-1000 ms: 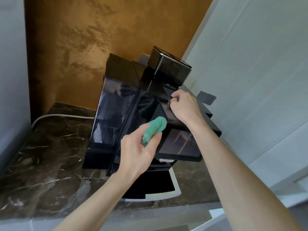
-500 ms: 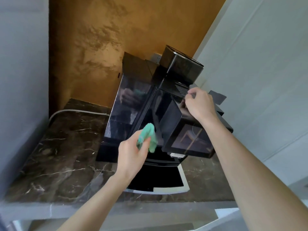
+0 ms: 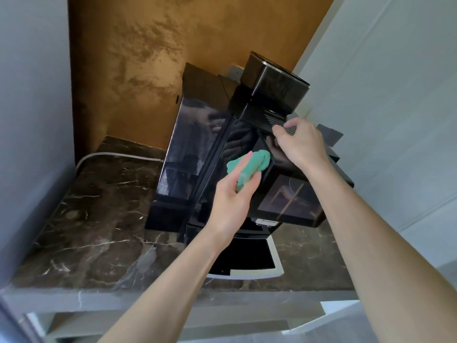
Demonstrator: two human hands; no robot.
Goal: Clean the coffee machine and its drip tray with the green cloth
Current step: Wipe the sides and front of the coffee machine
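black coffee machine (image 3: 197, 149) sits in the corner on a dark marble counter (image 3: 99, 219), tan wall (image 3: 160, 58) behind it; left hand (image 3: 232, 201) has the green cloth (image 3: 247, 167) bunched up between thumb and fingers, pressed against the glossy side of the front panel; right hand (image 3: 301, 144) is curled over the top edge by the vent slats; drip tray (image 3: 275, 258) sticks out at the bottom, pale rim showing; a white cable (image 3: 99, 155) runs along the counter on the left

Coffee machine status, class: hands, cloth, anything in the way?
Left hand grips green cloth against coffee machine front. Right hand holds its upper edge. Drip tray unobstructed.
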